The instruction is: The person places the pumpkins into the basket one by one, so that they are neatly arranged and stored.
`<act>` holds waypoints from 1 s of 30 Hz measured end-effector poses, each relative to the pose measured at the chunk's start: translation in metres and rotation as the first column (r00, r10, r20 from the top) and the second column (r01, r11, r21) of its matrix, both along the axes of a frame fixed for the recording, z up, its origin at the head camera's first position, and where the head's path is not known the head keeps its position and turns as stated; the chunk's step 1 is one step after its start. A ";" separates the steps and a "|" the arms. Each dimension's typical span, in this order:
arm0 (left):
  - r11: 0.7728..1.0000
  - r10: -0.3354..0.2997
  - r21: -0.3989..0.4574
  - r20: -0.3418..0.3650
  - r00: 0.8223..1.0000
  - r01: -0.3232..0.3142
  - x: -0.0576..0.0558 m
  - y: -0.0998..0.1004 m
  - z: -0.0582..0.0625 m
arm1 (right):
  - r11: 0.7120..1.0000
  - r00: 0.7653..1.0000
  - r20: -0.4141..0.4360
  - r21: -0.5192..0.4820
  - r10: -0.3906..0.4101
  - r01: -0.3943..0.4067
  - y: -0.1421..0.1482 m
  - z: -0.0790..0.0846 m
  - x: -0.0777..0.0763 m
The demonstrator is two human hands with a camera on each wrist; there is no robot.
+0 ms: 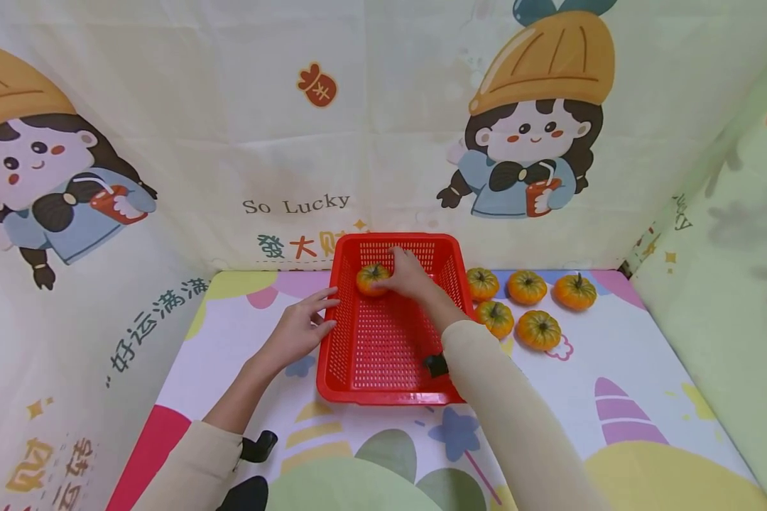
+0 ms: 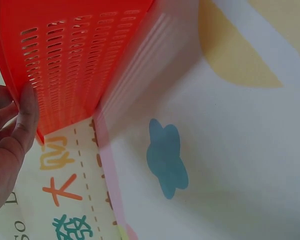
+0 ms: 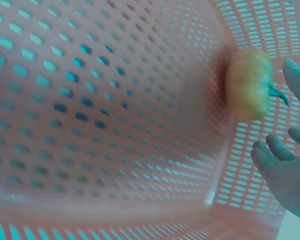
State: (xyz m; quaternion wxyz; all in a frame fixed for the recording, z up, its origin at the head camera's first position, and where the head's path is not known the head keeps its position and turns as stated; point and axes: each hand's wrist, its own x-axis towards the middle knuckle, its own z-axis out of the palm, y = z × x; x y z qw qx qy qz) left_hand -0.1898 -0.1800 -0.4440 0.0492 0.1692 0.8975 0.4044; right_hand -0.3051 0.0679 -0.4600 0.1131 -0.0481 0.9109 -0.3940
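Note:
A red plastic basket (image 1: 390, 394) with slotted walls stands on the table, with one small orange-green pumpkin (image 1: 372, 279) inside near its far left corner. My right hand (image 1: 409, 275) reaches into the basket beside that pumpkin. In the right wrist view, its spread fingers are apart from the pumpkin (image 3: 250, 85), whose stem points toward them. At the basket's left side, my left hand (image 1: 299, 328) holds the rim. The left wrist view shows one digit of this hand (image 2: 12, 135) against the wall's outer side (image 2: 65, 65), the other fingers partly hidden behind the rim.
Several more small pumpkins (image 1: 539, 330) sit on the table just right of the basket. A patterned cloth (image 1: 390, 163) hangs behind the table and along its sides. The tabletop (image 1: 524, 404) has a printed, colourful covering.

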 end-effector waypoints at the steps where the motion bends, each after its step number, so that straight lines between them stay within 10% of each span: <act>1: 1.000 0.000 0.000 0.000 1.000 0.000 0.000 0.000 0.000 | 1.000 1.000 -0.004 0.009 0.006 -0.006 0.002 0.005 -0.001; 17: 1.000 -0.001 0.002 0.005 1.000 0.001 -0.001 0.000 0.000 | 0.996 0.991 -0.102 0.047 0.082 -0.078 0.048 0.081 0.005; 30: 1.000 0.007 0.005 0.021 1.000 -0.007 -0.003 -0.001 0.002 | 1.000 0.988 -0.151 0.021 0.021 -0.018 0.105 0.097 0.036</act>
